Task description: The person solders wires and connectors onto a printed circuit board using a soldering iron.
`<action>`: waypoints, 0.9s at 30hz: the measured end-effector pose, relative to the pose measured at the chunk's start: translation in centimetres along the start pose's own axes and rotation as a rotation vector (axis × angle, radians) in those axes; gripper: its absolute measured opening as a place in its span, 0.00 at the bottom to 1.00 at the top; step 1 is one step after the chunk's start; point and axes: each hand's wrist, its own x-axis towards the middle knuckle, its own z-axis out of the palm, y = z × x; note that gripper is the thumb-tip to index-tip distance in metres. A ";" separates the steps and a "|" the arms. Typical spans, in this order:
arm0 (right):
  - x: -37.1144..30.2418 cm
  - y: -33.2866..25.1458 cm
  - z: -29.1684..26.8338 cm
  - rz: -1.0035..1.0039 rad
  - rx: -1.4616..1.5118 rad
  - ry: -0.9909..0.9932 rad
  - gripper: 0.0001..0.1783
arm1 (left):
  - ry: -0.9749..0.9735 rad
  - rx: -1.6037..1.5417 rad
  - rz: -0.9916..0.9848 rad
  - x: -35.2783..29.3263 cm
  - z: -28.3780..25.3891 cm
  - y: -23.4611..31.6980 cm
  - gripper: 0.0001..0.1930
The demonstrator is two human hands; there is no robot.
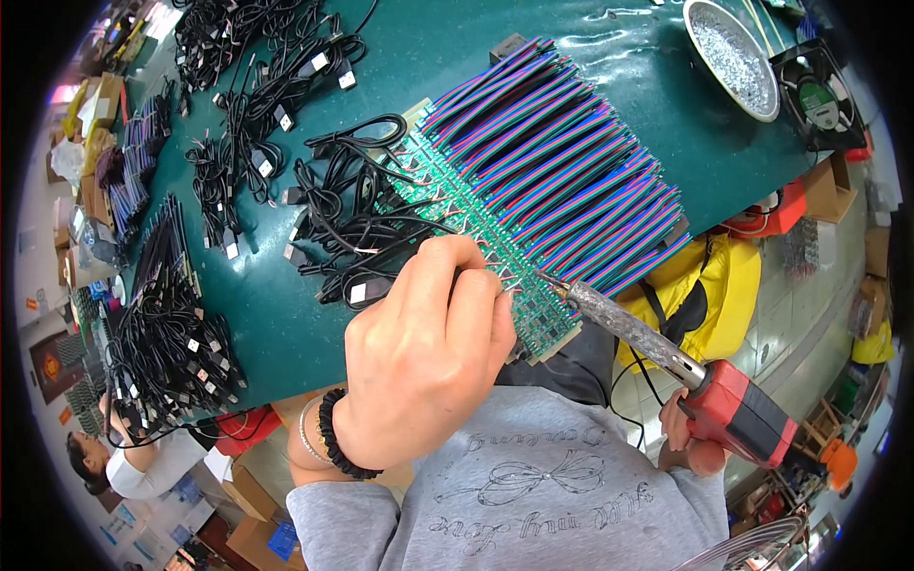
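A long green circuit board panel [547, 324] lies slantwise on the table edge. Rows of red, green, blue and black ribbon wires [562, 171] run off its right side. Black USB cables [357, 233] lie along its left side, their thin bared ends at the board. My left hand [424, 328] is closed in a pinch at the board's near left edge; its fingertips hide what they hold. My right hand [678, 423] grips the red and black handle of a soldering iron [628, 324]. The iron's tip points at the board, close to my left fingers; contact is unclear.
Bundles of black USB cables [171, 352] cover the left of the green table [276, 333]. At the far right stand a dish of silvery bits [728, 62] and a small black fan [817, 100]. A yellow bag [728, 285] sits beyond the right edge. Another person [143, 462] is at lower left.
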 end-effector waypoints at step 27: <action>2.9 -0.1 1.4 0.153 0.097 -0.159 0.52 | -0.017 -0.145 -0.040 0.1 0.3 0.1 0.08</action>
